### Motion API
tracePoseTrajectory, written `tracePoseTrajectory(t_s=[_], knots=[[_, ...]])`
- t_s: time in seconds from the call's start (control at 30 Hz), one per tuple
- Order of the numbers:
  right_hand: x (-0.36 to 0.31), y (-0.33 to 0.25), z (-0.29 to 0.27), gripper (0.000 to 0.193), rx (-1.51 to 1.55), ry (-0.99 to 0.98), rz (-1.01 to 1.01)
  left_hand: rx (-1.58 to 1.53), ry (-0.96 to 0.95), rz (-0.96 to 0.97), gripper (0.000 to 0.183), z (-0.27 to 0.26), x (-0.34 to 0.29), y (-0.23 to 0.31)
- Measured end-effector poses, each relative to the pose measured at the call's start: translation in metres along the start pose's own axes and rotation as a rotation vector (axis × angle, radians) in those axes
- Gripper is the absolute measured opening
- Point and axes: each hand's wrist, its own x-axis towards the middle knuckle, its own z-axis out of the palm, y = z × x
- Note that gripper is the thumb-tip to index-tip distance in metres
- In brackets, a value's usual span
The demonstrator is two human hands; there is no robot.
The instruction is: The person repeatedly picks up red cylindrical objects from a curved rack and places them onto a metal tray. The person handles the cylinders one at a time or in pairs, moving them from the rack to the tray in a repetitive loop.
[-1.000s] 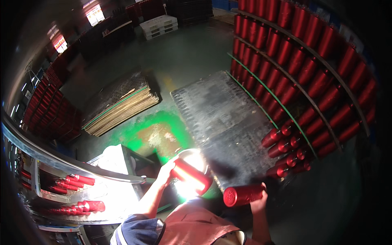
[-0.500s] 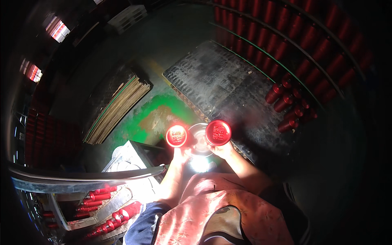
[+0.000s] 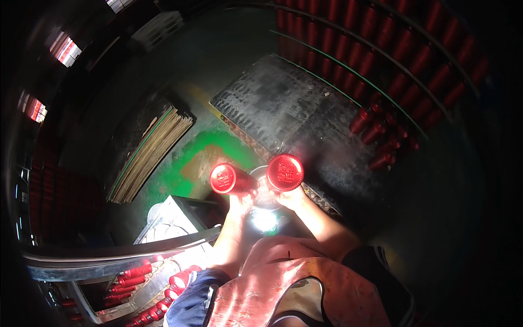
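The left hand (image 3: 243, 201) is wrapped around a glossy red metallic cylindrical bottle (image 3: 224, 178), and the right hand (image 3: 291, 197) grips a second glossy red metallic bottle (image 3: 285, 172). Both hands are curled around their bottles; how far the fingers wrap is partly hidden. The bottles are apart, side by side in front of the body, their round embossed ends facing up toward the camera; the left one leans outward to the left. Between and below them shows a pale round object (image 3: 265, 189), its kind unclear, with a bright glare beneath.

The person wears a pink patterned apron (image 3: 327, 283). Ahead lies a dark, scuffed flat sheet (image 3: 272, 101), with a loose cluster of red bottles (image 3: 375, 132) at its right and tiered rows of red bottles (image 3: 370, 24) behind. A stack of thin brown boards (image 3: 147, 155) lies left, beside a green floor patch (image 3: 188, 182). More red bottles (image 3: 131, 281) lie at lower left.
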Motion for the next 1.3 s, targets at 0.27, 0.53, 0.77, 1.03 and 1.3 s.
tracePoseTrajectory(t_s=[0.27,0.53,0.77,1.03,1.3], knots=[[-0.018,0.009,-0.002,0.046,0.029,-0.074,-0.012,0.048,-0.051,-0.11,0.054,-0.046,0.015,0.014],[-0.104,0.002,-0.082,0.035,-0.407,0.258,-0.347,0.227,-0.004,-0.078,0.052,-0.056,-0.038,-0.02],[-0.214,0.07,-0.115,0.054,-0.077,0.087,-0.024,0.284,0.111,0.056,0.051,-0.102,-0.172,-0.052],[-0.265,0.136,-0.163,0.052,-0.211,0.356,0.168,0.294,0.236,0.375,0.049,-0.13,-0.37,-0.008],[-0.139,0.236,-0.104,0.067,-0.215,0.132,0.906,0.827,0.556,1.202,0.05,-0.112,-0.639,0.176]])
